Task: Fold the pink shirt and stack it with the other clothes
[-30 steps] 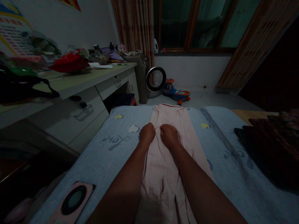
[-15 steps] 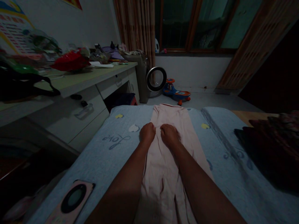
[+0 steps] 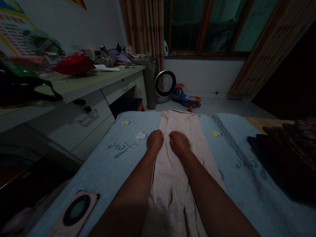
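Observation:
A pale pink garment lies lengthwise on the blue bed cover, its dark-trimmed end at the far edge of the bed. My left hand is closed on the garment's left edge. Close beside it on the right, my right hand is also closed, gripping the cloth near the middle of the garment. A narrow strip of fabric shows between the two hands. Both forearms reach over the lower part of the garment, which is wrinkled.
A phone in a pink case lies at the bed's near left. Dark folded fabric is piled at the right. Beyond stand a cluttered desk, a washing machine with its round door open, and a blue-orange ride-on toy.

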A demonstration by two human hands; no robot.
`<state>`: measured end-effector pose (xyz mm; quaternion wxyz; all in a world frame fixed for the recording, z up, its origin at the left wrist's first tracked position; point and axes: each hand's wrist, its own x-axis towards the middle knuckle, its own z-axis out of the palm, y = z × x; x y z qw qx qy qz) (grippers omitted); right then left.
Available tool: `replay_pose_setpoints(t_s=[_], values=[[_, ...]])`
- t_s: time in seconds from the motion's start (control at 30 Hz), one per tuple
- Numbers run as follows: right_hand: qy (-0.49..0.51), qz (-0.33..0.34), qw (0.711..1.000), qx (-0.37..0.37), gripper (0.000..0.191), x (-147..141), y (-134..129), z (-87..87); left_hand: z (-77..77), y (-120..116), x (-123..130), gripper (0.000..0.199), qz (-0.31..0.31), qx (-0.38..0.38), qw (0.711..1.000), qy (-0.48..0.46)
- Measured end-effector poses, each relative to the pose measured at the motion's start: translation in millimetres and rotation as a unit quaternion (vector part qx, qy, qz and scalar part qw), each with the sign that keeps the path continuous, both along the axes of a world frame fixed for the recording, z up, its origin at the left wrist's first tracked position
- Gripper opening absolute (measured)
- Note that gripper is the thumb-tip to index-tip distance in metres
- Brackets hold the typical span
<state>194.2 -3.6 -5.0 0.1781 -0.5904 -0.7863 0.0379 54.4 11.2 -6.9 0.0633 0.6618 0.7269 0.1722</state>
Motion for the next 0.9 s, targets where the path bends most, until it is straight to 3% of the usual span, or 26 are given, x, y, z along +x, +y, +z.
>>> replay_pose_setpoints(t_s=[0.17,0.37,0.47,0.57,0.67,0.9], values=[[-0.026,-0.024,0.999,0.017,0.017,7,-2,5.5,-0.8,2,0,0.023,0.012,-0.005,1.000,0.011],[-0.026,-0.046,0.999,-0.007,0.032,11,0,-4.0,0.4,-5,1,0.022,-0.013,0.019,0.999,0.033],[-0.017,-0.050,0.999,-0.007,0.036,10,1,-8.5,2.4,-9,2,0.030,-0.058,0.051,0.995,0.057],[-0.007,-0.055,0.998,-0.002,0.037,10,1,-10.5,7.1,-7,5,0.035,-0.113,0.035,0.990,0.076],[-0.004,-0.053,0.999,0.006,0.036,11,2,-11.0,15.6,10,9,0.033,-0.092,-0.008,0.994,0.052],[0.012,-0.053,0.999,0.005,0.035,12,3,-11.8,28.1,73,25,0.034,-0.030,-0.068,0.997,-0.004]])
